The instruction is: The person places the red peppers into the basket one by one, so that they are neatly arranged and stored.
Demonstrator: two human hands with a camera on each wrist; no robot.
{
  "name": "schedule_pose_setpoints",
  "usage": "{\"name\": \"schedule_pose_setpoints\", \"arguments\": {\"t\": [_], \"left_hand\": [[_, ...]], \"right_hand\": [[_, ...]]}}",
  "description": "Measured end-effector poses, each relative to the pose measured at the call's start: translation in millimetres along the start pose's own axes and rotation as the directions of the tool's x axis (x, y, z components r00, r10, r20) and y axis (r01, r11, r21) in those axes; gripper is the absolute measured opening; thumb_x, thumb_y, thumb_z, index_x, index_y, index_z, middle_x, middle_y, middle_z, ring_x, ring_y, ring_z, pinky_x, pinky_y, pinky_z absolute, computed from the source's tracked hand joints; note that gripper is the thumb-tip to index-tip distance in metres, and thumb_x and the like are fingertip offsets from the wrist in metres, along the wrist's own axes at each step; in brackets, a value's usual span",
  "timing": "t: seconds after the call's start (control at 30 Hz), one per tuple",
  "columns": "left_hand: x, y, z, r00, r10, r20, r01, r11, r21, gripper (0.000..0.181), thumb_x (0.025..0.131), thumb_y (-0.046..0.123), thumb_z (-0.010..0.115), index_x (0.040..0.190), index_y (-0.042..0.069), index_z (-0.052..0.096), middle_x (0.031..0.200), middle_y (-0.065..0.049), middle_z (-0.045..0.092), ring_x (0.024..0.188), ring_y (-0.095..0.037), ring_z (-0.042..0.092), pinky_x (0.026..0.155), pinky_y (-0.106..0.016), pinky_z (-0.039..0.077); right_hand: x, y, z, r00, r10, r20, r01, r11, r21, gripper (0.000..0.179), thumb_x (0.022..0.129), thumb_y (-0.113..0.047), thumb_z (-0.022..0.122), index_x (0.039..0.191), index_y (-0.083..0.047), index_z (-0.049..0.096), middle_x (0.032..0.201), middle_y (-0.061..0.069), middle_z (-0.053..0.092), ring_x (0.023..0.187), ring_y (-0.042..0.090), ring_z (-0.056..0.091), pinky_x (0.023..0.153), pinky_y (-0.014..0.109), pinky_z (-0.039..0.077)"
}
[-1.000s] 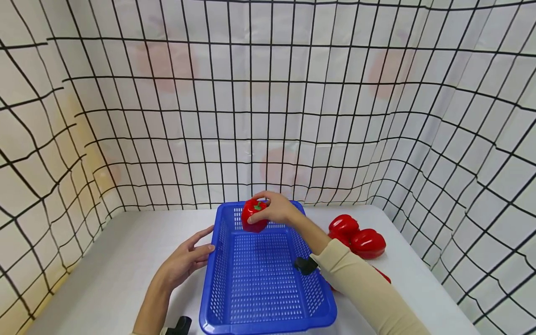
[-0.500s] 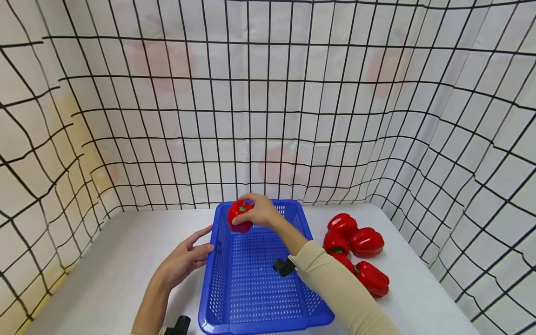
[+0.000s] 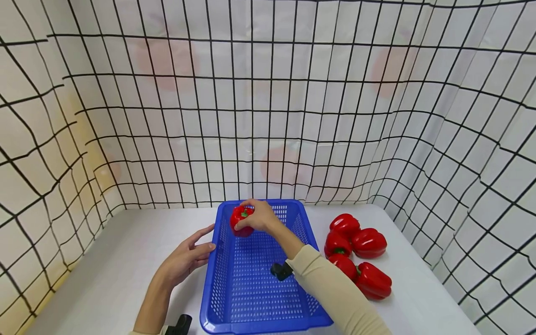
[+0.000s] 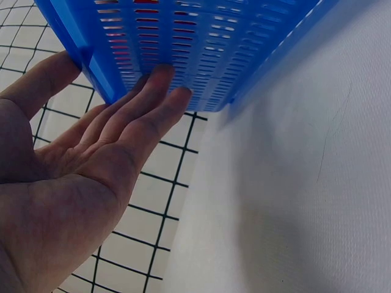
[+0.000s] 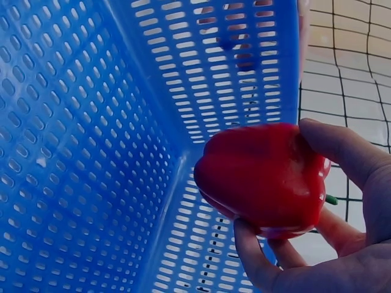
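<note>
My right hand [image 3: 263,217] grips a red bell pepper [image 3: 241,222] by its stem end, over the far left corner of a blue plastic basket [image 3: 268,324]. In the right wrist view the pepper [image 5: 263,180] lies between thumb and fingers, its green stem toward the palm and the basket's slotted walls behind it. My left hand [image 3: 186,256] touches the basket's left side. The left wrist view shows that hand [image 4: 104,140] with its fingers extended against the slotted outer wall [image 4: 183,36] and the thumb at the rim.
Right of the basket, several red bell peppers [image 3: 368,243] lie in a cluster on the white table [image 3: 113,270]. Black wire mesh [image 3: 272,111] over white sheeting encloses the back and both sides. Part of the basket's right rim is behind my right sleeve [image 3: 335,293].
My right hand has carried the bell pepper left toward the basket's far left corner, then slightly lower. More of the peppers on the table show now. My left hand has stayed put.
</note>
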State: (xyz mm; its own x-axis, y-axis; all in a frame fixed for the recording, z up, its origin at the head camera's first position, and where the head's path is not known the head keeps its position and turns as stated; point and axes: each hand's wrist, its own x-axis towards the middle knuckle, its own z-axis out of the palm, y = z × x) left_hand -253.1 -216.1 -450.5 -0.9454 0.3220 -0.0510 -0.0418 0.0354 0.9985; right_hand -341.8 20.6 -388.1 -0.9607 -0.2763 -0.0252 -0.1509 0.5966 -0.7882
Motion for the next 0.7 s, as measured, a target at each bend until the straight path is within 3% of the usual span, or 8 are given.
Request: {"name": "schedule_pose_setpoints", "arguments": {"t": [0.43,0.7], "left_hand": [[0.2,-0.8,-1.7,1.0,-0.002,0.005,0.002,1.0,-0.006,0.074,0.102,0.022,0.062,0.163,0.016,0.02,0.143,-0.028,0.057,0.118,-0.033,0.069,0.1,-0.035,0.056],[0.2,-1.3,0.5,1.0,-0.011,-0.008,0.011,1.0,0.012,0.076,0.101,0.024,0.063,0.163,0.017,0.02,0.145,-0.028,0.054,0.12,-0.034,0.068,0.101,-0.037,0.055]], "right_hand": [[3.1,10,8,0.998,0.047,-0.033,-0.047,0.999,-0.003,0.064,0.073,-0.017,0.09,0.132,-0.019,0.065,0.142,0.023,0.046,0.127,0.043,0.051,0.094,0.053,0.058],[3.4,19,9,0.999,0.052,0.011,-0.052,0.998,0.017,0.07,0.072,-0.014,0.09,0.136,-0.017,0.063,0.141,0.021,0.054,0.126,0.042,0.055,0.093,0.053,0.059]]}}
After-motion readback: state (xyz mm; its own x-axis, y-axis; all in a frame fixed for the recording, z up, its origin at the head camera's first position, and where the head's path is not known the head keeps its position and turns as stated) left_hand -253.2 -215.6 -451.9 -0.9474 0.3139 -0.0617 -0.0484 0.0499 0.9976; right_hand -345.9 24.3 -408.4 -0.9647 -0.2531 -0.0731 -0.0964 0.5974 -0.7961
